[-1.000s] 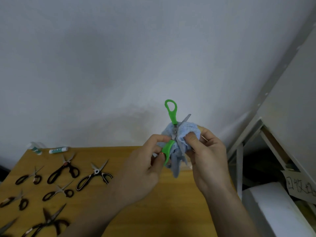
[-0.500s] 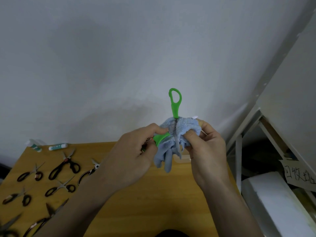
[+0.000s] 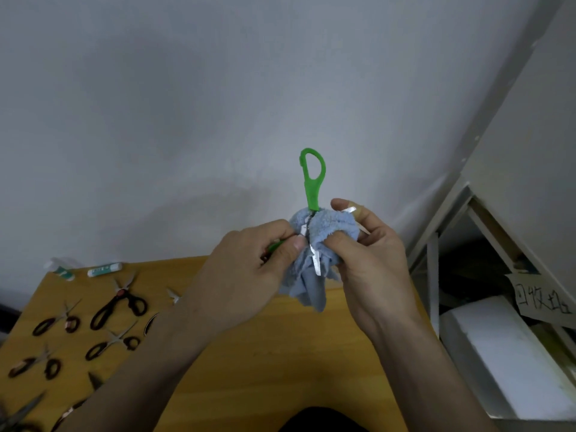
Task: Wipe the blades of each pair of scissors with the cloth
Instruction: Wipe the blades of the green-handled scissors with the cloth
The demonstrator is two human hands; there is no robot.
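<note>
The green scissors (image 3: 312,179) are held up above the wooden table (image 3: 280,353), spread open with one handle loop pointing up and the blades buried in the blue cloth (image 3: 314,244). The left hand (image 3: 249,272) pinches the lower handle, and the right hand (image 3: 371,260) squeezes the cloth around a blade whose bare tip pokes out beside its fingers. With the blades apart, a slip could close them on a finger or nick the cloth; other scissors (image 3: 118,304) wait at the left.

A glue stick (image 3: 104,269) lies at the wooden table's (image 3: 280,353) far edge, near a grey wall (image 3: 218,88).
</note>
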